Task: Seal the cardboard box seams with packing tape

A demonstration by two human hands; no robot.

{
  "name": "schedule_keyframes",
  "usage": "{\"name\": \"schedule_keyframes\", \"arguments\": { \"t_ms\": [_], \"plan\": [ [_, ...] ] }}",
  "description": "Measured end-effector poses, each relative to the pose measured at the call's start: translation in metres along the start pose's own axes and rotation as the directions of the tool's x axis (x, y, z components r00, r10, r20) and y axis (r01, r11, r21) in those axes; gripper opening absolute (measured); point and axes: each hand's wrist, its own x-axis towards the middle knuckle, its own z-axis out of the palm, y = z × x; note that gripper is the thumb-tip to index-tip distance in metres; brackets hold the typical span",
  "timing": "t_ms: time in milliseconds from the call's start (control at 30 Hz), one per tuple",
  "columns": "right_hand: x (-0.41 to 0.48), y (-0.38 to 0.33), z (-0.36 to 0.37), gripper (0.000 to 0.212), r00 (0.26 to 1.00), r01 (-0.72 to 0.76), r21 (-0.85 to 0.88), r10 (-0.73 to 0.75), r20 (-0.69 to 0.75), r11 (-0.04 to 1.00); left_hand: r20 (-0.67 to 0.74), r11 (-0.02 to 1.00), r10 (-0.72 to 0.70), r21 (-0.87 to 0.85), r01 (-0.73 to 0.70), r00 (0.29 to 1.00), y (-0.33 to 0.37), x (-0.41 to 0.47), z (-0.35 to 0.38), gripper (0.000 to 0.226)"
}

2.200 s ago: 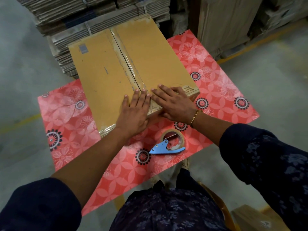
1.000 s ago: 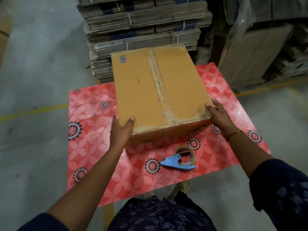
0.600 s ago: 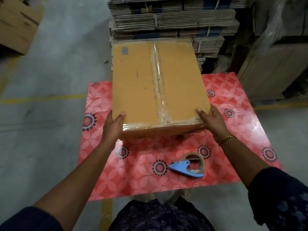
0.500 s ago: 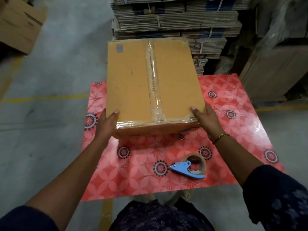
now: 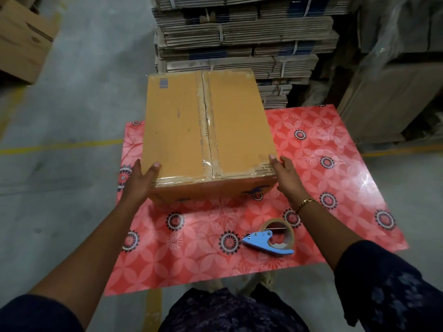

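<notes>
A closed brown cardboard box [image 5: 177,130] stands on the red flowered table [image 5: 335,164], with clear tape running down its centre seam and over the near edge. My left hand [image 5: 139,183] grips the box's near left corner, thumb on top. My right hand [image 5: 285,174] holds the near right corner, a gold bracelet on its wrist. A roll of packing tape in a blue dispenser [image 5: 273,238] lies on the table in front of the box, near my right forearm, untouched.
Stacks of bundled flat cardboard [image 5: 239,37] rise just behind the table. More boxes wrapped in plastic [image 5: 395,80] stand at the right, and another carton [image 5: 21,39] at the far left. Grey concrete floor with yellow lines [image 5: 60,146] surrounds the table.
My hands moved from pressing the tape at the box's near edge to gripping its two near corners. The box has turned square to me and shifted leftward on the table.
</notes>
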Motion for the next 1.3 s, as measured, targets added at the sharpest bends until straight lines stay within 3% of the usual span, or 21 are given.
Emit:
{"name": "schedule_keyframes", "arguments": {
  "t_ms": [67,167,267,333,467,600,767,933,1000,1100,1200,1300],
  "plan": [
    [-0.017,0.018,-0.016,0.086,0.999,-0.038,-0.003,0.038,-0.039,0.999,-0.159,0.97,0.106,0.236,-0.066,0.982,0.0,-0.009,0.001,0.074],
    [-0.037,0.057,-0.039,0.068,0.991,-0.131,-0.078,0.127,-0.05,0.988,-0.296,0.852,0.468,0.403,-0.336,0.833,0.011,-0.045,0.015,0.055],
    [-0.054,0.093,-0.053,0.053,0.976,-0.216,-0.31,0.217,-0.029,0.926,-0.208,0.725,0.667,0.4,-0.56,0.715,0.024,-0.083,0.041,0.038],
    [-0.063,0.111,-0.056,0.047,0.964,-0.24,-0.462,0.265,-0.01,0.854,-0.11,0.705,0.689,0.331,-0.628,0.716,0.029,-0.105,0.061,0.034],
    [-0.071,0.135,-0.048,0.045,0.938,-0.27,-0.543,0.344,0.038,0.795,0.084,0.745,0.637,0.188,-0.64,0.767,0.03,-0.131,0.09,0.028],
    [-0.072,0.146,-0.036,0.035,0.954,-0.225,-0.569,0.297,0.035,0.791,0.219,0.854,0.498,0.043,-0.518,0.839,0.023,-0.141,0.101,0.021],
    [-0.063,0.154,-0.041,0.02,0.978,-0.133,-0.589,0.201,0.051,0.797,0.301,0.967,0.243,-0.001,-0.255,0.922,0.017,-0.156,0.102,0.005],
    [-0.065,0.114,-0.069,0.026,0.977,0.176,-0.537,-0.079,0.198,0.825,0.382,0.999,-0.04,-0.001,0.043,0.923,0.022,-0.17,0.113,0.018],
    [-0.071,0.076,-0.083,0.027,0.944,0.316,-0.475,-0.223,0.243,0.821,0.447,0.972,-0.176,-0.061,0.226,0.877,0.04,-0.179,0.123,0.04],
    [-0.078,0.006,-0.1,0.025,0.836,0.542,-0.351,-0.447,0.318,0.764,0.647,0.84,-0.272,-0.202,0.504,0.713,0.073,-0.191,0.138,0.075],
    [-0.075,-0.058,-0.104,0.022,0.724,0.675,-0.165,-0.603,0.335,0.719,0.847,0.59,-0.026,-0.415,0.692,0.531,0.114,-0.201,0.146,0.083],
    [-0.076,-0.108,-0.105,0.025,0.624,0.741,0.044,-0.712,0.322,0.67,0.835,0.512,0.198,-0.534,0.673,0.513,0.161,-0.213,0.139,0.087]
  ]
}}
